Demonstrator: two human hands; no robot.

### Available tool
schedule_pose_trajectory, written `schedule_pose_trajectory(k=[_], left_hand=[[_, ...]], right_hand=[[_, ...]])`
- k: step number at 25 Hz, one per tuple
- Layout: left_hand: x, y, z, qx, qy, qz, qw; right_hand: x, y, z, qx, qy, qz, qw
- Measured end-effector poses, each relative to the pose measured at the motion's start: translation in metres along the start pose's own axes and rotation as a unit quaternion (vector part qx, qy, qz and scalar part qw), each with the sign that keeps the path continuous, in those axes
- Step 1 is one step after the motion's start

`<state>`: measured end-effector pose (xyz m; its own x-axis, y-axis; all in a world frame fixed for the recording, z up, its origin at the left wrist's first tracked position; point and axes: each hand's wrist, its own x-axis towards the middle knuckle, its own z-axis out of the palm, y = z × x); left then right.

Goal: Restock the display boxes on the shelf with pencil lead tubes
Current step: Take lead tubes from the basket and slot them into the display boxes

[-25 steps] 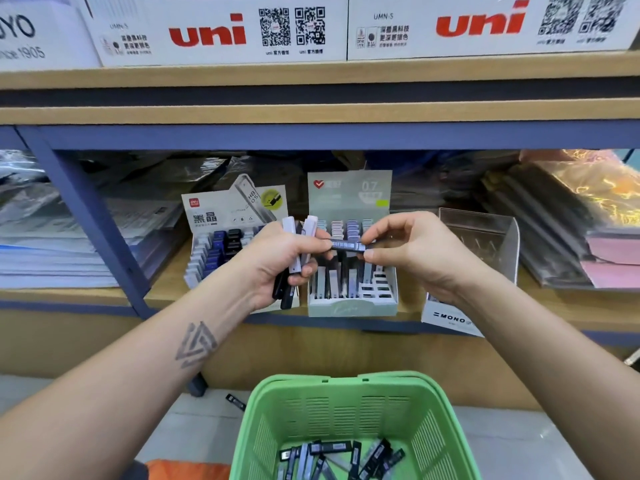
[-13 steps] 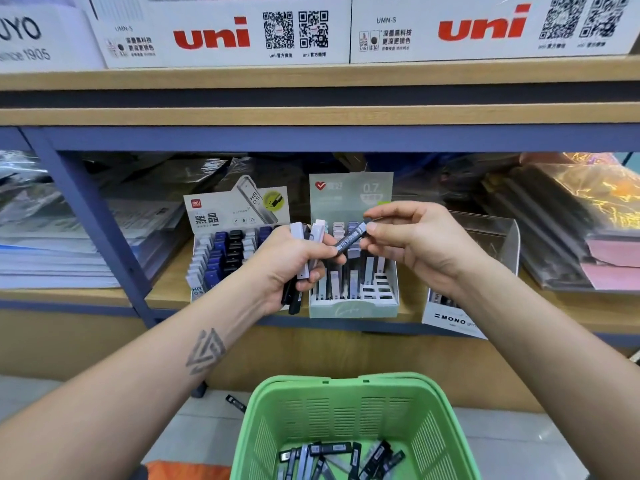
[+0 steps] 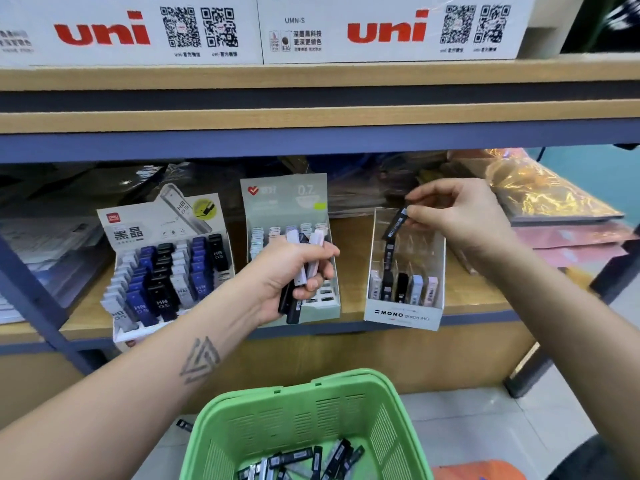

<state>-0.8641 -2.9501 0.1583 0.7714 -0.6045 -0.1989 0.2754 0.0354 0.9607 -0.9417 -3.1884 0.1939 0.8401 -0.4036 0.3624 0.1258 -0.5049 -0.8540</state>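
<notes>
Three display boxes stand on the wooden shelf (image 3: 478, 292). The left box (image 3: 124, 226) is packed with blue, black and grey tubes. In front of the grey-green 0.7 box (image 3: 287, 199), my left hand (image 3: 294, 271) grips a bunch of lead tubes (image 3: 301, 271), white, pink and black. My right hand (image 3: 460, 220) pinches one black lead tube (image 3: 394, 225) over the clear MONO box (image 3: 403, 315), its lower end dipping into the box. A few tubes stand in that box's front row.
A green plastic basket (image 3: 311, 410) with several loose tubes sits below the shelf in front of me. Plastic-wrapped stationery packs (image 3: 554, 199) lie on the shelf's right and left. White uni cartons (image 3: 381, 29) fill the shelf above. One tube (image 3: 184, 425) lies on the floor.
My right hand took the black tube from the bunch and carried it right, from in front of the 0.7 box to over the MONO box. The view shifted right; my left hand kept its bunch.
</notes>
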Motion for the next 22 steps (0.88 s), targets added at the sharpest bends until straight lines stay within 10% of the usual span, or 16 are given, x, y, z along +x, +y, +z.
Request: schedule_pose_trajectory(k=[5, 22], left_hand=[[0.017, -0.01, 0.027, -0.004, -0.02, -0.016, 1.0], [0.025, -0.02, 0.028, -0.019, -0.044, -0.053, 0.997]], right_hand=[[0.002, 0.03, 0.0, -0.228, 0.031, -0.049, 0.972], [0.002, 0.062, 0.039, -0.289, 0.021, -0.032, 0.957]])
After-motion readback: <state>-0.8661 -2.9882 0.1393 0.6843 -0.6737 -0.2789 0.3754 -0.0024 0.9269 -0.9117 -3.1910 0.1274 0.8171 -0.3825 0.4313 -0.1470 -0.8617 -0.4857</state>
